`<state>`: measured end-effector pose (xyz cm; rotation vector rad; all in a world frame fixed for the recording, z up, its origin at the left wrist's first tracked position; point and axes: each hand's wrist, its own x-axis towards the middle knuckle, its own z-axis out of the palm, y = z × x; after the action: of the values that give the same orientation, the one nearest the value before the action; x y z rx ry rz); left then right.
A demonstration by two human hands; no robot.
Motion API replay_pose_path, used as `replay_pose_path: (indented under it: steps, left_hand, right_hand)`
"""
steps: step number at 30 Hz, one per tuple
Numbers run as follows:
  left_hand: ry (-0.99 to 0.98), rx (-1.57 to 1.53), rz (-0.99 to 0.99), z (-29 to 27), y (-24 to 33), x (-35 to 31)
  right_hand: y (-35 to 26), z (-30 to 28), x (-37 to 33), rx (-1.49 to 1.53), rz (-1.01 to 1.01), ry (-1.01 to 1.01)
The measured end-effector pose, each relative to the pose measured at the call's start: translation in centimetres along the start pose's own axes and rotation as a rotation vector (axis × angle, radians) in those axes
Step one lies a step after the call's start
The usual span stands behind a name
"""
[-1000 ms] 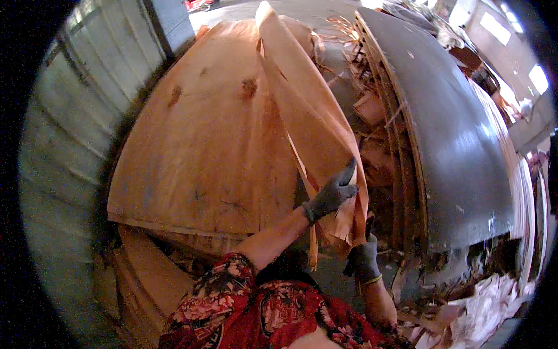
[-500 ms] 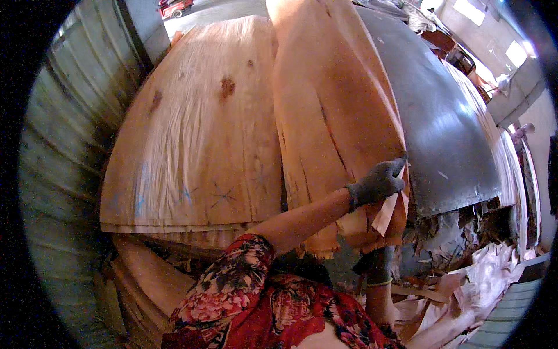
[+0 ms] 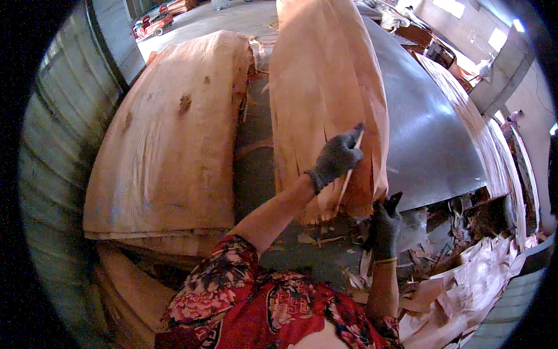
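A long sheet of reddish-tan wood veneer point(image 3: 325, 75) lies lengthwise in front of me, split near its close end. Above its right part, my left hand point(image 3: 337, 156), in a grey glove, is closed on a thin pale veneer strip point(image 3: 345, 189) seen nearly edge-on. Whether that strip is still joined to the sheet I cannot tell. At the sheet's near right corner is my right hand point(image 3: 385, 228), also gloved, its visible fingers apart and the tips by the sheet's edge. Part of this hand is in shadow.
A stack of tan veneer point(image 3: 168, 145) with dark knots stands at the left, beside a corrugated metal wall point(image 3: 64, 145). On the right lies a smooth dark panel point(image 3: 427, 128). Torn veneer scraps point(image 3: 459, 296) heap at the lower right. A red vehicle point(image 3: 154, 26) stands far off.
The veneer sheet has come away from the left stack, leaving a dark gap. My left hand has moved left and farther from me with the strip; my right hand has come up from below the sheet's edge.
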<state>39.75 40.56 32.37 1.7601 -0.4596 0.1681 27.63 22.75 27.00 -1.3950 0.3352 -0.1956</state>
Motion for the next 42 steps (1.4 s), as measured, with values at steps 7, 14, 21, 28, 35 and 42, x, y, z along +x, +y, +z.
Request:
replay_pose_path:
  steps: [7,14,21,28,35,42]
  left_hand:
    - [-0.007,0.187,-0.137,6.0,-1.4,4.2]
    - [-0.046,0.333,-0.195,11.8,-2.6,5.6]
    - [-0.218,0.428,-0.306,16.9,-2.8,7.3]
    - [-0.173,0.673,-0.438,22.4,-3.1,7.3]
    - [-0.088,0.837,-0.567,25.5,-4.1,7.8]
    - [-0.011,0.922,-0.412,28.0,-2.3,6.2]
  right_hand:
    - [3.2,-9.4,9.1,-0.633,-0.348,0.262]
    - [-3.3,-9.8,8.4,-1.411,-0.284,0.545]
    - [1.3,-18.1,11.7,-0.957,-0.433,0.428]
    - [0.0,-24.9,15.8,-0.5,-0.104,0.14]
    - [-2.3,-25.7,15.3,0.185,0.231,0.001]
    - [0.9,-32.2,14.6,-0.088,0.168,0.02]
